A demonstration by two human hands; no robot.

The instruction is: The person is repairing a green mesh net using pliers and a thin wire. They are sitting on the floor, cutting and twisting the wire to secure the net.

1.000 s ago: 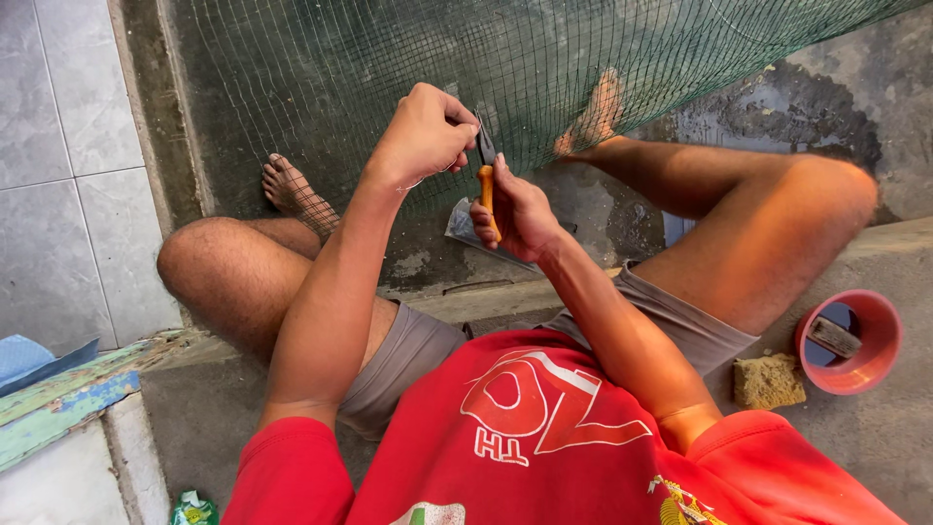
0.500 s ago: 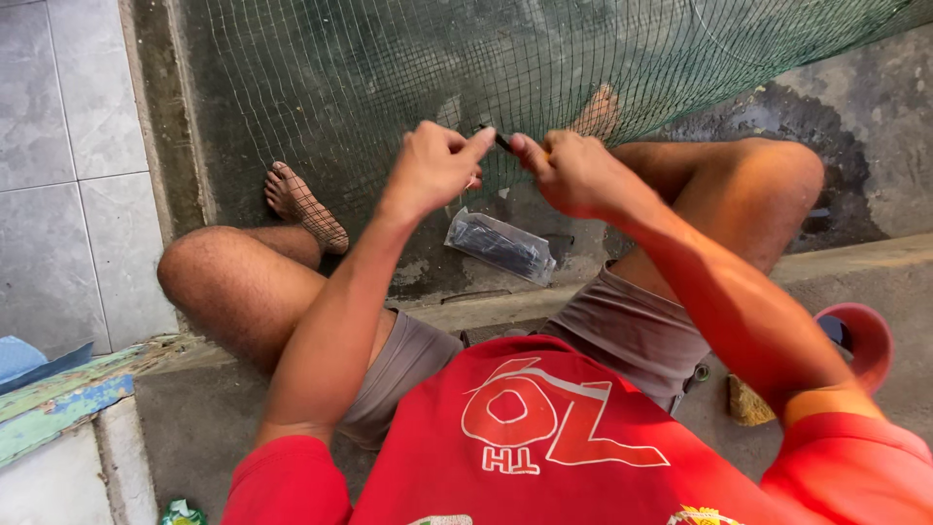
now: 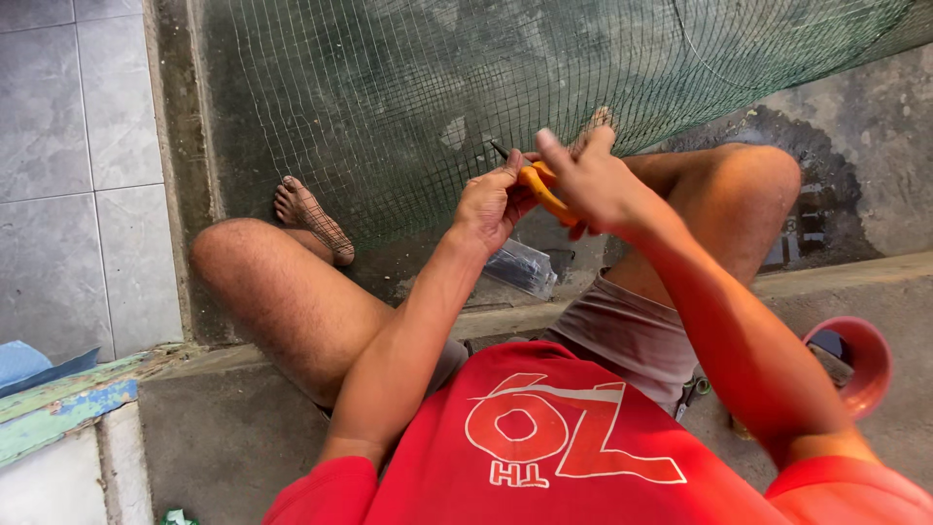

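- A red bowl [image 3: 855, 365] is sitting on the concrete step just beside the person's right arm.
- A clear plastic packet [image 3: 522, 267] is lying on the ground between the legs, below the hands.
- The left hand [image 3: 491, 202] is pinching shut on the orange-handled tool [image 3: 540, 190].
- The right hand [image 3: 588, 180] is curling around that tool's handle, index finger raised.
- The green mesh netting [image 3: 437, 87] is hanging just beyond both hands, draping over the feet.

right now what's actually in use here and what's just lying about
In use: green wire mesh; orange-handled tool, held in right hand; left hand pinching at the mesh.

Lying about: clear plastic packet; red bowl; blue cloth.
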